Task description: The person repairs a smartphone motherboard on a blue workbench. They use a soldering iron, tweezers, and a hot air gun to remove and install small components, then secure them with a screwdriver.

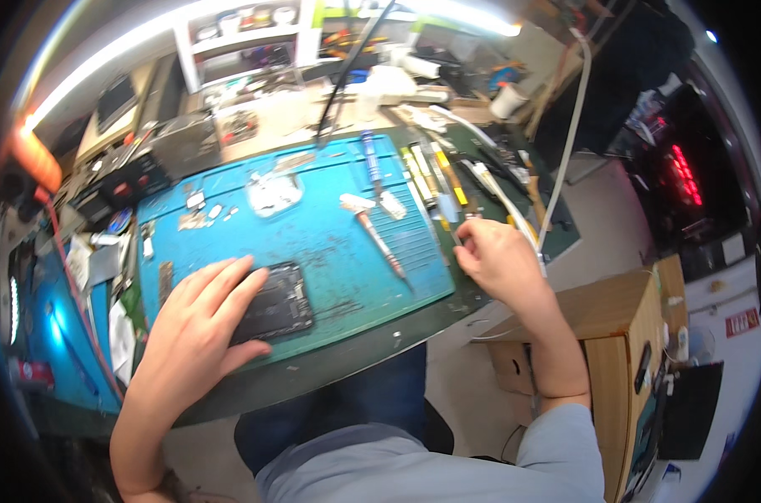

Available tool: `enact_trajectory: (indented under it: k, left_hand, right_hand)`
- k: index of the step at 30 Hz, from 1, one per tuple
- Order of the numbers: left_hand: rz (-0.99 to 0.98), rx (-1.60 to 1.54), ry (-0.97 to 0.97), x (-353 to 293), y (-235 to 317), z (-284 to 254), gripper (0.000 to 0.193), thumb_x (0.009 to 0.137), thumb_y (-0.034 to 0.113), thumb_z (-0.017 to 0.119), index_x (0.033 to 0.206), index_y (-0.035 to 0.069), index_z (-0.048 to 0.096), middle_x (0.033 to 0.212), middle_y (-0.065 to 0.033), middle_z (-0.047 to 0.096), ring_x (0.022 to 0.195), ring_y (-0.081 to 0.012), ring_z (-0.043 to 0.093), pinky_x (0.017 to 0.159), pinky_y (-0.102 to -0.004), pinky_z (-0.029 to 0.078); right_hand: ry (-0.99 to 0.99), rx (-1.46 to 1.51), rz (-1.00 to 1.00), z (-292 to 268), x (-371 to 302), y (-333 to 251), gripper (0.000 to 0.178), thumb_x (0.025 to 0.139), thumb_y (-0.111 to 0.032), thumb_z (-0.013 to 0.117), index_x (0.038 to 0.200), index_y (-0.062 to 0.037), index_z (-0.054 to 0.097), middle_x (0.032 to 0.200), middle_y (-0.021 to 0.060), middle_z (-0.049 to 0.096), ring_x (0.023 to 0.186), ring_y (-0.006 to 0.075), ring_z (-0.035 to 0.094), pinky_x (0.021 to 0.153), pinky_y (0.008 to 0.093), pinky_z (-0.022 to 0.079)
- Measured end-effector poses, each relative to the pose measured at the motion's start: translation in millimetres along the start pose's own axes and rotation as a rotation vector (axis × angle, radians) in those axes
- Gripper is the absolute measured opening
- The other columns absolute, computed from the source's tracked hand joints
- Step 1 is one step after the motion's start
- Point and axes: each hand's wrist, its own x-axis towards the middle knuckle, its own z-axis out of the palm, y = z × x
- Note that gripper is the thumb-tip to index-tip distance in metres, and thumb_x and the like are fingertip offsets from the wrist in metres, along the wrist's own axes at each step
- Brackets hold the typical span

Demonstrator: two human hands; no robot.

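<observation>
Bright strip light (471, 17), white shelves (246, 40), wooden cabinet (608, 377), pale grey floor (594, 214).

Blue-green mat (221, 243) glowing here, dk parallel stripes on its rt side! Device (281, 306), all blk; tabletop (355, 348) edge, dk green. Screwdriver handle (369, 155) in blue, flat stick (449, 172) bright yellow! Shirt (380, 474) lt grey-blue, cabinet (586, 310) wood-brown, & lights (686, 174) blazing red vs. blk!

Electronics repair workshop: blue mat (221, 247), opened black device (281, 303), hand tools (450, 174), crowded shelves (244, 40).
</observation>
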Motion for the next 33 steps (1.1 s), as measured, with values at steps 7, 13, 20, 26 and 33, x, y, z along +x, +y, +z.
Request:
enact_trajectory:
  k: [7,13,20,26,33]
  left_hand:
    - [0.086,-0.007,-0.004,-1.9,-13.0,5.3,0.070,0.078,0.033,0.088,0.139,0.007,0.066,0.152,-0.0142,0.058,0.136,-0.0374,0.056,0.114,-0.0511,0.047]
    - [0.155,-0.047,-0.025,8.3,-20.7,13.5,0.065,0.079,0.033,0.088,0.137,0.011,0.068,0.149,-0.0155,0.058,0.128,-0.0379,0.060,0.108,-0.0496,0.052]
    - [0.161,-0.067,-0.021,9.6,-23.8,17.4,0.065,0.075,0.030,0.089,0.136,0.019,0.069,0.148,-0.0142,0.058,0.124,-0.0367,0.061,0.105,-0.0496,0.054]
    - [0.153,-0.044,-0.052,12.6,-24.1,15.8,0.064,0.075,0.034,0.088,0.135,0.022,0.069,0.148,-0.0139,0.058,0.121,-0.0364,0.062,0.102,-0.0487,0.054]
    - [0.164,-0.064,-0.061,14.5,-26.8,15.7,0.063,0.077,0.038,0.085,0.136,0.022,0.069,0.148,-0.0143,0.058,0.118,-0.0355,0.063,0.101,-0.0480,0.055]
  right_hand:
    - [0.102,0.334,0.150,-39.5,-1.0,-39.9,0.008,0.086,0.002,0.069,0.094,0.0007,0.069,0.083,0.0076,0.068,0.070,0.0144,0.072,0.065,0.0275,0.059]
    - [0.001,0.823,-0.399,3.4,0.5,-73.8,0.024,0.091,0.008,0.067,0.111,-0.0021,0.077,0.103,0.0129,0.075,0.090,0.0161,0.074,0.075,0.0298,0.063]
    - [-0.100,1.088,-0.013,9.9,19.0,-71.5,0.018,0.101,0.003,0.057,0.111,0.0059,0.072,0.104,0.0146,0.074,0.093,0.0190,0.076,0.082,0.0313,0.065]
    - [-0.179,0.858,-0.272,11.4,32.4,-84.9,0.025,0.091,0.007,0.076,0.115,0.0011,0.076,0.103,0.0139,0.075,0.094,0.0203,0.076,0.082,0.0300,0.064]
    - [-0.214,1.064,-0.489,37.5,43.9,-100.4,0.023,0.095,0.003,0.075,0.117,0.0019,0.074,0.110,0.0167,0.077,0.099,0.0303,0.077,0.083,0.0367,0.062]
